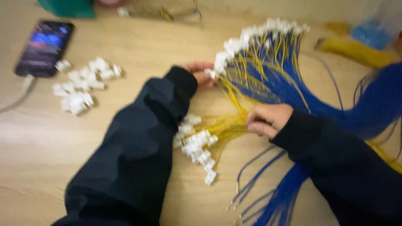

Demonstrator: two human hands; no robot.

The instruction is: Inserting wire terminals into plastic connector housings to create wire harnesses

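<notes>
Light wood counter [50, 167] fills our view, everything motion-blurred. Our left hand [201, 74], dark sleeve, sits just above centre, fingertips touching the white connector [220, 62] at the near end of a big fan of yellow and blue wires [268, 71] — we cannot tell whether it pinches the connector or only rests on it. That fan spreads toward 1 o'clock, its tips capped with a curved row of white connectors. Our right hand [268, 119], just right of centre, is curled closed around a yellow wire bundle [228, 127] — the bundle runs left to a cluster of white connectors [197, 148] lying on the counter beside our left sleeve. Loose blue wires [268, 196] trail toward 5 o'clock under the right arm. At 10 o'clock lies a pile of loose white connector housings [81, 86], well apart from both hands. Farther out at 10 o'clock lies a phone [44, 48], screen lit, with a cable plugged in.
</notes>
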